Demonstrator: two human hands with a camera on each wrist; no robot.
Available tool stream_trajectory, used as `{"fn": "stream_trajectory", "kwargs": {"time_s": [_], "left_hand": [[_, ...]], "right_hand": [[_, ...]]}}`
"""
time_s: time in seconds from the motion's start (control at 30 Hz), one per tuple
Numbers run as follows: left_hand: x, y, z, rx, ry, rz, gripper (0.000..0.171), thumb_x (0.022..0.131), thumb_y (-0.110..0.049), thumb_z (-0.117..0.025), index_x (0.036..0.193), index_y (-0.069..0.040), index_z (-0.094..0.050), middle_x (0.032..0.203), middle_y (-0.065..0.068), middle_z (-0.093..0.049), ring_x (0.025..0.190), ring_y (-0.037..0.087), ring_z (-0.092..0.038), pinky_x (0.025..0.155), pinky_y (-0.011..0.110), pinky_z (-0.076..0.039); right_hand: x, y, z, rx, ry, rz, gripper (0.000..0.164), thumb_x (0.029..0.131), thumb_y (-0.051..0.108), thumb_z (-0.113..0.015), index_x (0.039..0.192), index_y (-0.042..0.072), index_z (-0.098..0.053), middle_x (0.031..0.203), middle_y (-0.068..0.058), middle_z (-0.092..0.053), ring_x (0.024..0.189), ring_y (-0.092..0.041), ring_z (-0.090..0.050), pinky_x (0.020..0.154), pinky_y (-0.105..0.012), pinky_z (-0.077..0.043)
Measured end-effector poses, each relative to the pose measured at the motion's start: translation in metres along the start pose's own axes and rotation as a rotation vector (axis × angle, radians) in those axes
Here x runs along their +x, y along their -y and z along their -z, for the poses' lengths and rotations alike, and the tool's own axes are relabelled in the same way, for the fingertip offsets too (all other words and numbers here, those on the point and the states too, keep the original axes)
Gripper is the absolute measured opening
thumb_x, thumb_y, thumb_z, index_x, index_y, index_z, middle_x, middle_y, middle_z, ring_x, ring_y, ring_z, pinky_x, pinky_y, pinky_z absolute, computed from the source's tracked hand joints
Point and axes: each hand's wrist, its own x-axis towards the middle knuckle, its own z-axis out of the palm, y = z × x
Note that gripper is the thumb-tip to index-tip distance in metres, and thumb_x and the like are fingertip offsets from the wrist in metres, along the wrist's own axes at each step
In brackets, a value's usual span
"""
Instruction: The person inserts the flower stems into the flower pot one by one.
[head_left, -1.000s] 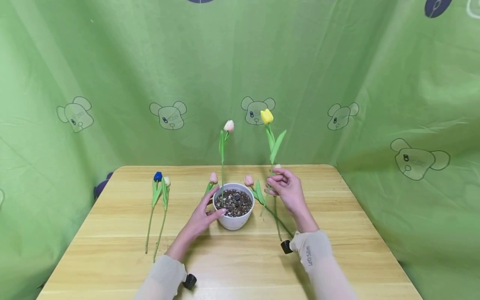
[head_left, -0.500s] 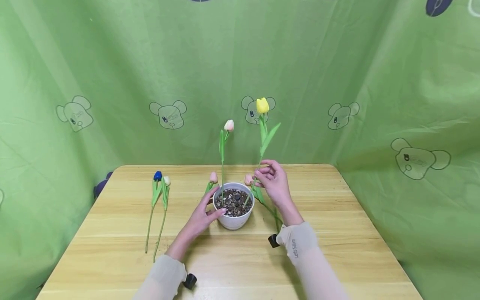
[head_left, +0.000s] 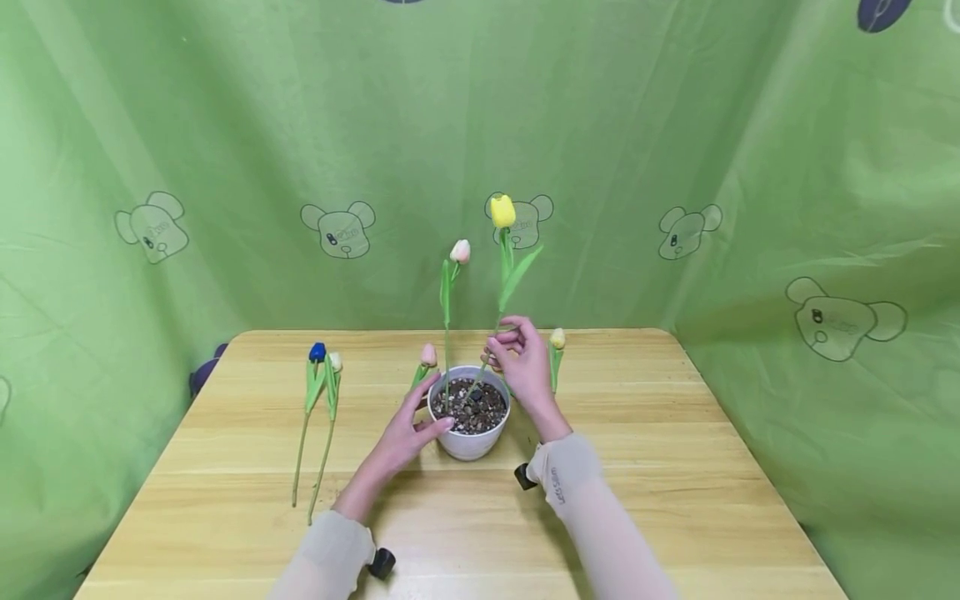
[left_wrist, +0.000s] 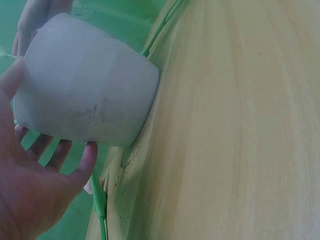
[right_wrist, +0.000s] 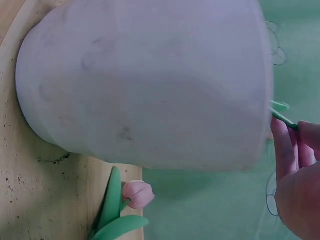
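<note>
My left hand (head_left: 401,440) grips the side of a white flower pot (head_left: 467,447), thumb at the rim and fingers spread round the wall in the left wrist view. Dark, gritty soil (head_left: 483,415) fills the pot. A pale pink artificial tulip (head_left: 461,252) stands upright in it, near the left side. Between thumb and fingers, my right hand (head_left: 522,367) pinches the green stem of a yellow tulip (head_left: 502,212). This stem slants down to the left, its lower end at the soil near the middle. In the right wrist view the pot (right_wrist: 150,85) hides most of that stem.
On the table's left lie a blue tulip (head_left: 317,353) and a white tulip (head_left: 335,363). A pink tulip (head_left: 428,356) lies behind the pot's left side. Right of the pot are a cream tulip (head_left: 557,339) and another pink tulip (right_wrist: 138,194). A green curtain (head_left: 420,125) hangs behind.
My right hand has carried the yellow tulip leftward from beside the pot to over it, and the stem's lower end has come down to the soil. The left hand stays on the pot.
</note>
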Motion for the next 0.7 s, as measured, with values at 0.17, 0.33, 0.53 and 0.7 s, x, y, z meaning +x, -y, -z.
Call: {"fn": "stream_trajectory", "kwargs": {"time_s": [0.17,0.33,0.53,0.7], "left_hand": [[0.000,0.000,0.000,-0.003,0.003,-0.004,0.082,0.094,-0.028,-0.077,0.162,-0.036,-0.032,0.166,0.011,-0.034,0.148,0.040,-0.040,0.114,0.050,-0.049],[0.000,-0.002,0.000,-0.004,0.003,-0.003,0.081,0.094,-0.027,-0.077,0.160,-0.041,-0.032,0.167,0.010,-0.034,0.148,0.038,-0.041,0.114,0.049,-0.050],[0.000,-0.002,0.000,0.003,0.005,0.003,0.081,0.094,-0.028,-0.077,0.160,-0.041,-0.031,0.169,0.009,-0.030,0.149,0.040,-0.039,0.114,0.050,-0.049],[0.000,-0.002,0.001,0.006,0.011,-0.004,0.082,0.095,-0.028,-0.076,0.163,-0.035,-0.030,0.169,0.009,-0.030,0.149,0.040,-0.039,0.114,0.051,-0.049]], "right_hand": [[0.003,-0.007,-0.008,-0.049,-0.005,0.052,0.036,0.091,-0.011,-0.069,0.124,-0.004,-0.058,0.099,-0.027,-0.066,0.078,-0.017,-0.070,0.073,-0.032,-0.067],[0.005,-0.013,-0.013,-0.107,0.000,0.117,0.033,0.092,-0.010,-0.069,0.122,-0.004,-0.059,0.096,-0.026,-0.067,0.082,-0.027,-0.071,0.074,-0.030,-0.067],[0.005,-0.018,-0.016,-0.183,0.005,0.154,0.032,0.091,-0.009,-0.071,0.120,-0.003,-0.061,0.093,-0.022,-0.069,0.085,-0.033,-0.070,0.073,-0.027,-0.066],[0.003,-0.022,-0.018,-0.290,0.034,0.175,0.030,0.090,-0.005,-0.074,0.117,-0.002,-0.062,0.089,-0.018,-0.071,0.083,-0.027,-0.069,0.078,-0.027,-0.062]]}}
